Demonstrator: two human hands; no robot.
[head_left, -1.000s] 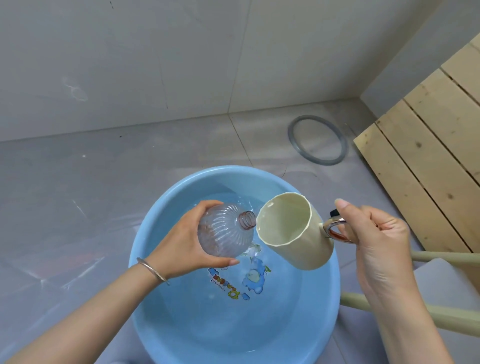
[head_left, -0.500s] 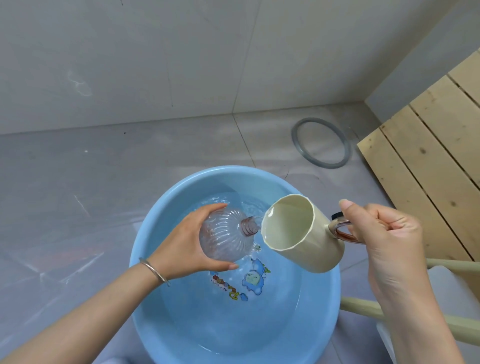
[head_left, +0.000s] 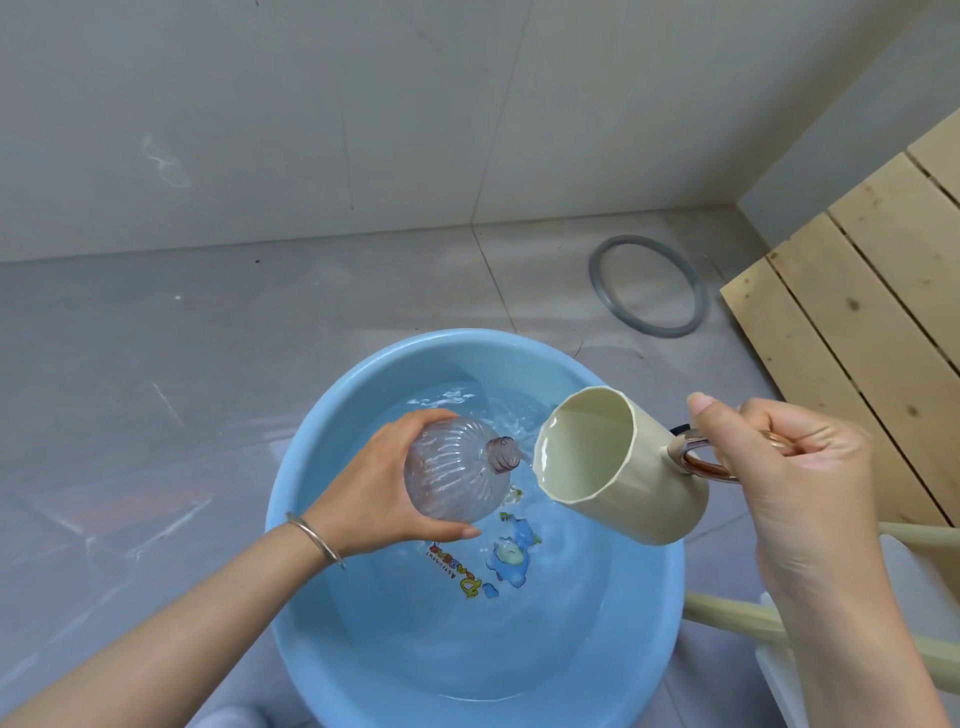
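Sideways, bottle (head_left: 452, 478) neck pointing right, at tilted mug (head_left: 613, 462) rim.

Pale grey tiled walls (head_left: 311, 104) meet a grey tile floor (head_left: 156, 364) crossed by thin grout lines. A grey ring (head_left: 597, 280) lies flat on the floor near the corner (light wooden slats (head_left: 857, 291) stand just beside it, at right). The light is soft and even.

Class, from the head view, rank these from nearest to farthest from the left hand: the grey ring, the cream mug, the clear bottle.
1. The clear bottle: gripped by the left hand itself.
2. The cream mug: just right, at the bottle's mouth, in the right hand.
3. The grey ring: on the floor, beyond the blue basin.
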